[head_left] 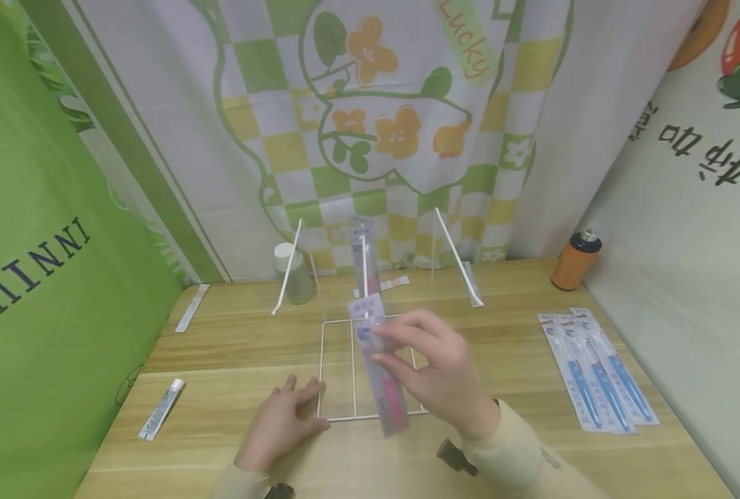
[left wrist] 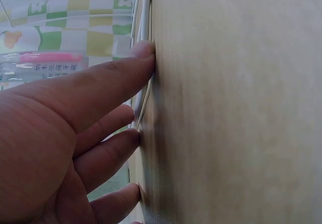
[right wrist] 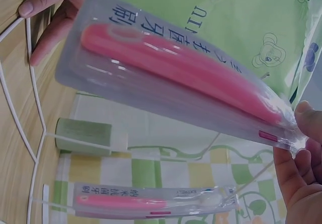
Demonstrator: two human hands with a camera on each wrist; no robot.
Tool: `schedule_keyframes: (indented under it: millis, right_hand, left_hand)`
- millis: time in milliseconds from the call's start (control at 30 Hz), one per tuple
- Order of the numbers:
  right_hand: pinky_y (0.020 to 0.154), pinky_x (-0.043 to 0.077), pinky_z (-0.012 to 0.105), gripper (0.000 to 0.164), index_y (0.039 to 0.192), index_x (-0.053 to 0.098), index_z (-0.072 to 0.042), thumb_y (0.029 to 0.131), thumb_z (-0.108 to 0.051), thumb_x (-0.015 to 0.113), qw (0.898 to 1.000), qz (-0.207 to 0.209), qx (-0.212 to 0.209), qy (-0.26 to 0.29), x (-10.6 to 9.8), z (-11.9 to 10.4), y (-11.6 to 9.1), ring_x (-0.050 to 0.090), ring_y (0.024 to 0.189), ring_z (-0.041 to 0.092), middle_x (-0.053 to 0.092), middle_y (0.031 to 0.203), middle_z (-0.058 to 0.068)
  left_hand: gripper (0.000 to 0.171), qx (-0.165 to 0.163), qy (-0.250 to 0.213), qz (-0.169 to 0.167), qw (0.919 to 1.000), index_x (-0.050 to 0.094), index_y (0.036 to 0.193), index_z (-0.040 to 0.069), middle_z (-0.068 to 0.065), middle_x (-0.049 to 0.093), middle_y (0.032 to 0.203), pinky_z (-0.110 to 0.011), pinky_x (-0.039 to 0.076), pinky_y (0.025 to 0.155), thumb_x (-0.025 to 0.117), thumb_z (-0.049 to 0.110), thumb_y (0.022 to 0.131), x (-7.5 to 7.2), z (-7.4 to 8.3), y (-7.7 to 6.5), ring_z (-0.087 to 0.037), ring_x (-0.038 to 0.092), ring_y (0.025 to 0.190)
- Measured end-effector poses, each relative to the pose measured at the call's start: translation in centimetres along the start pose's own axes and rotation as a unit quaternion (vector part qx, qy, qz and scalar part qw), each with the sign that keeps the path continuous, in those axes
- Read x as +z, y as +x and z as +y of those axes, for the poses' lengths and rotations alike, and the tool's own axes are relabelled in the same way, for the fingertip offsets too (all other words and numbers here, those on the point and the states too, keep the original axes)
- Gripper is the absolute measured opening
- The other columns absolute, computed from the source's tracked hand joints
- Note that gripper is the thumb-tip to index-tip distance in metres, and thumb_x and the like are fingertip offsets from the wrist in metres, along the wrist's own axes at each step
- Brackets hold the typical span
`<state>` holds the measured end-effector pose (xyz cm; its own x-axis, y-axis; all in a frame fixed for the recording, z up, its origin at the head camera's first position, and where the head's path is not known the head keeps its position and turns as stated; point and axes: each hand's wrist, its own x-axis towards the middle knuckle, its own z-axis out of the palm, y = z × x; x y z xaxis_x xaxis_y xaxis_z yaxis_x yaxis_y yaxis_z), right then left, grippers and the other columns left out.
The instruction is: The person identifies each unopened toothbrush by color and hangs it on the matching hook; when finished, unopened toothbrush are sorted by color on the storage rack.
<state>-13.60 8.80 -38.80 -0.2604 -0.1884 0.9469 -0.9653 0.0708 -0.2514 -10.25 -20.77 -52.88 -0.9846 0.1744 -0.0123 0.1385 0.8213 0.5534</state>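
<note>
My right hand (head_left: 438,360) pinches a packaged pink toothbrush (head_left: 379,374) near the top of its pack. The pack's upper end is at the front tip of the middle prong of a white wire rack (head_left: 353,367). In the right wrist view, the pink handle (right wrist: 176,68) points away from the fingers. Another packaged pink toothbrush (head_left: 370,270) hangs farther back on that prong. My left hand (head_left: 283,423) lies at the rack's front left corner with its fingers spread. Its thumb (left wrist: 113,80) and fingertips touch the base wire and tabletop in the left wrist view.
Several packaged blue toothbrushes (head_left: 594,374) lie at the right. An orange bottle (head_left: 572,263) stands behind them. A green bottle (head_left: 299,284) with a white cap is behind the rack. At the left lie a small tube (head_left: 161,410) and a narrow sachet (head_left: 192,308).
</note>
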Motion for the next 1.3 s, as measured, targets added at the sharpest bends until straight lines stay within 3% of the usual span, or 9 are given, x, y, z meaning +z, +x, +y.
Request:
schedule_keyframes:
  millis: [700, 1067, 1300]
  right_hand:
    - [0.076, 0.064, 0.024, 0.042, 0.117, 0.076, 0.002, 0.077, 0.005, 0.090, 0.996, -0.011, 0.073, -0.049, 1.1, 3.7, 0.0, 0.072, 0.083, 0.023, 0.072, 0.103, 0.012]
    - [0.080, 0.066, 0.027, 0.043, 0.115, 0.075, 0.002, 0.077, 0.017, 0.086, 0.993, -0.005, 0.103, -0.053, 1.8, 6.0, 0.3, 0.072, 0.086, 0.026, 0.071, 0.104, 0.014]
    - [0.083, 0.066, 0.030, 0.040, 0.113, 0.076, 0.003, 0.078, 0.020, 0.084, 0.993, 0.022, 0.100, -0.063, 2.5, 7.6, 0.7, 0.073, 0.090, 0.030, 0.070, 0.101, 0.016]
  left_hand:
    - [0.069, -0.013, -0.002, -0.006, 0.9999, 0.071, 0.143, 0.020, -0.005, 0.061, 0.154, -0.082, 0.028, 0.116, 0.093, 0.041, 0.081, 0.1, 0.1, 0.0, -0.060, 0.039, 0.148]
    - [0.068, -0.009, 0.000, -0.003, 1.0000, 0.072, 0.142, 0.020, -0.005, 0.062, 0.153, -0.082, 0.028, 0.115, 0.093, 0.040, 0.081, 0.1, 0.0, -0.1, -0.059, 0.040, 0.148]
    - [0.067, -0.003, 0.000, -0.001, 1.0000, 0.073, 0.141, 0.019, -0.005, 0.062, 0.153, -0.081, 0.028, 0.116, 0.093, 0.040, 0.081, 0.2, 0.0, 0.0, -0.057, 0.039, 0.149]
